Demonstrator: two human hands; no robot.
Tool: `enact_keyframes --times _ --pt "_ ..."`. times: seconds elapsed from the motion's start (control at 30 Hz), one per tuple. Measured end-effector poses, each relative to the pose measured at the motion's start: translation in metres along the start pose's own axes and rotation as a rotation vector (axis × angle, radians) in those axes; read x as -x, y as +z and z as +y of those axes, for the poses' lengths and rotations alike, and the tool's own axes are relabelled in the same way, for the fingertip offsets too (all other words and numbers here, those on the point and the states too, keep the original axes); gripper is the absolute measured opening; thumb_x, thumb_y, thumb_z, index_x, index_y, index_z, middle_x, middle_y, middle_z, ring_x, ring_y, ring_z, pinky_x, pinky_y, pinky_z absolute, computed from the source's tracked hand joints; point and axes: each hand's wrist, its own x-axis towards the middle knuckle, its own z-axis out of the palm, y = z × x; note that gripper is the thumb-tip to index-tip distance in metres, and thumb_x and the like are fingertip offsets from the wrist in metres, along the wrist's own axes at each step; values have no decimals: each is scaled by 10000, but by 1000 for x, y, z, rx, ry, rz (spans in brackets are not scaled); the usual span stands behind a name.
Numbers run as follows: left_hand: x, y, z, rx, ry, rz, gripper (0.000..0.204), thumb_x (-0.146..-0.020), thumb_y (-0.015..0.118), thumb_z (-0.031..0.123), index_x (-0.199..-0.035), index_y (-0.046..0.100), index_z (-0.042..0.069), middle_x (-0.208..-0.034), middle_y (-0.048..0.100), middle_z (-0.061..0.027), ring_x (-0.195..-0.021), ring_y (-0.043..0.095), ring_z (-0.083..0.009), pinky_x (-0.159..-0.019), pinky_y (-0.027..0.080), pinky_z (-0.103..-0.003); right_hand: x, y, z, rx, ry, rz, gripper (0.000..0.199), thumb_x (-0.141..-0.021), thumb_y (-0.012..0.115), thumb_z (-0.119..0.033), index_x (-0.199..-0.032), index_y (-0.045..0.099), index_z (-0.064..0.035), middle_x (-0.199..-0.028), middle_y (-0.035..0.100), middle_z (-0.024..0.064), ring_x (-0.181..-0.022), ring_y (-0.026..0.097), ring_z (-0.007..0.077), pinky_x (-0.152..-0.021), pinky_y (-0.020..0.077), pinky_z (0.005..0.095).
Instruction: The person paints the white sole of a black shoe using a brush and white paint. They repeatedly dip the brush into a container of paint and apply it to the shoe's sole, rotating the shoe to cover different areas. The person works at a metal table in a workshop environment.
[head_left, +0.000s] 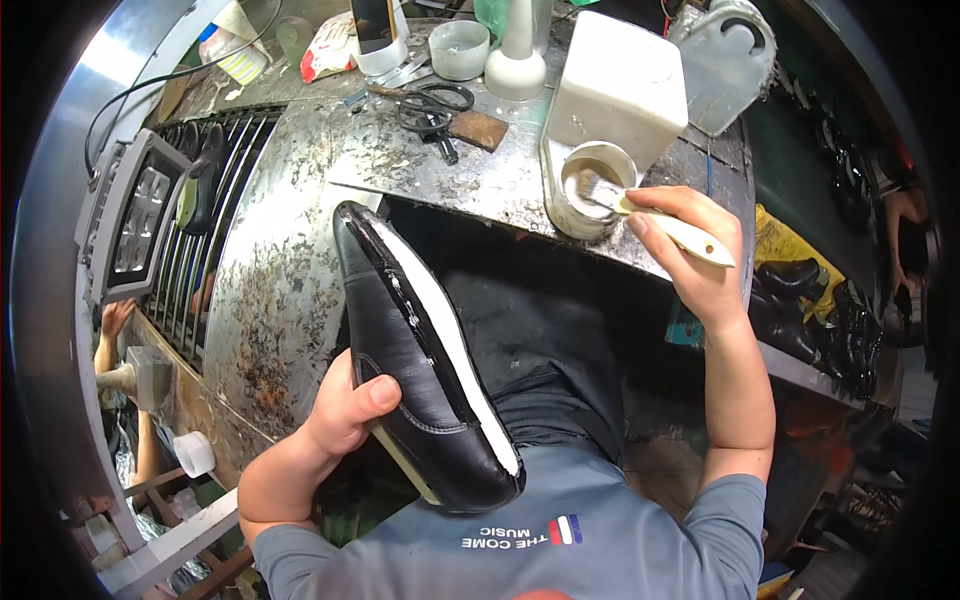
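Note:
My left hand (350, 406) is closed around a black leather shoe upper (420, 385), its thumb lying on the side. The shoe is tilted on its side, toe and heel pointing away from and toward me, with a long white strip along its bottom edge. Between the thumb and fingers of my right hand (700, 245) is a paintbrush (685, 238) with a pale handle. Its bristles dip inside a round white pot (592, 215) with a whitish coating, which stands at the table's front edge. Most of my left fingers are hidden behind the shoe.
Scissors (435, 105) and a brown block (478, 130) lie on the stained metal table (290, 260). A big white container (620, 90) stands behind the pot. At left are a lamp (140, 215) and a metal rack (190, 270); black shoes (790, 310) sit at right. Another person's hand (116, 318) shows at far left.

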Motion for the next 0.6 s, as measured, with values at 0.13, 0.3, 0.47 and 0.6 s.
enact_keyframes --times 0.13,0.3,0.47,0.6 --pt "-2 10 7 -3 -43 17 828 -852 795 471 -1399 490 -71 -1266 659 -157 -1151 655 -233 -1011 517 -370 -1 6 -27 -246 -176 -80 203 -805 835 -59 -986 767 2 -940 762 133 -843 745 247 -752 585 338" --pt "-4 20 11 -3 -83 10 894 -826 821 474 -1425 457 -80 -1286 646 -171 -1172 652 -240 -1022 520 -380 0 21 -59 -441 -271 -161 207 -782 848 -73 -959 761 -11 -874 761 100 -767 749 242 -658 600 322" --pt "-6 26 13 -25 -87 -7 895 -827 823 474 -1423 459 -85 -1292 642 -169 -1178 648 -239 -1030 513 -376 -6 34 -69 -464 -309 -110 175 -785 843 -95 -927 756 -41 -821 752 79 -726 742 227 -627 594 316" --pt "-6 26 14 -60 -57 -6 882 -839 810 480 -1420 459 -85 -1280 646 -166 -1169 649 -237 -1022 512 -366 -5 35 -71 -492 -270 -172 150 -790 834 -97 -903 750 -44 -781 733 80 -669 719 234 -585 572 323"
